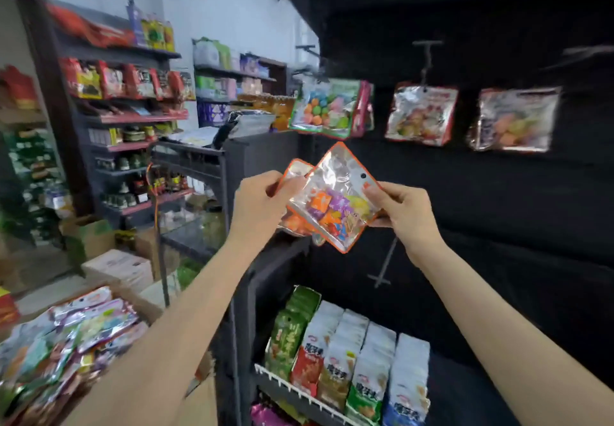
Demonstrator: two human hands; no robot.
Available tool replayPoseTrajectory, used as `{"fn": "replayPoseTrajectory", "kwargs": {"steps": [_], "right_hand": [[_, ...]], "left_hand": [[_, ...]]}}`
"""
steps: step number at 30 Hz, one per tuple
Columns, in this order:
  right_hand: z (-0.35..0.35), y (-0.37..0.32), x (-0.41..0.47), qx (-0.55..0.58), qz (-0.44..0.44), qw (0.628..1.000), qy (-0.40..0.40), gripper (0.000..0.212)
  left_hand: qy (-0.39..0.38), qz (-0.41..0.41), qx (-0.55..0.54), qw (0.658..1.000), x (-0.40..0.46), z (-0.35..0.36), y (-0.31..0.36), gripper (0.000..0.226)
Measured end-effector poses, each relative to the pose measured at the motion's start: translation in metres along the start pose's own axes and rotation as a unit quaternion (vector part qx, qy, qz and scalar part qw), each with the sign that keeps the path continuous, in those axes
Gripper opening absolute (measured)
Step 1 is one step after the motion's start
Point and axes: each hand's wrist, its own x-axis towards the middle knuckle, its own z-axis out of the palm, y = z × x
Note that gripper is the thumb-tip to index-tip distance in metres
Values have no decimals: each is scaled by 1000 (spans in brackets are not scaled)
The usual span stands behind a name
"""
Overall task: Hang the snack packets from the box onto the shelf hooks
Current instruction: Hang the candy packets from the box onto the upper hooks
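Snack packet (335, 198), orange-edged, held mid-air before black shelf panel (498, 193); your right hand (403, 208) grip pinches its hole corner, left hand (262, 199) grip holds second packet (294, 173). Step: separating pair. Next: aim hole at bare hook (385, 264).

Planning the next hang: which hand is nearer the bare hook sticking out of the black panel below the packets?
Right. The right hand sits just up-left of the bare hook, gripping the front packet. The left hand is farther left, across both packets.
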Motion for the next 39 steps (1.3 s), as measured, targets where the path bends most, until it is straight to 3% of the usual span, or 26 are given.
{"fn": "replayPoseTrajectory", "kwargs": {"steps": [4, 9, 15, 22, 39], "right_hand": [[-92, -26, 12, -46, -52, 995, 65, 5], [-164, -53, 29, -100, -115, 979, 134, 20], [-192, -74, 47, -109, -172, 958, 201, 9], [-199, -77, 47, -147, -211, 933, 251, 11], [-202, -82, 43, -285, -260, 887, 254, 11]], "left_hand": [[40, 6, -35, 999, 13, 68, 55, 50], [76, 79, 146, 983, 22, 125, 109, 34], [93, 172, 364, 911, 41, 150, 156, 35], [99, 217, 379, 894, 47, 158, 173, 35], [83, 226, 382, 892, 51, 173, 177, 33]]}}
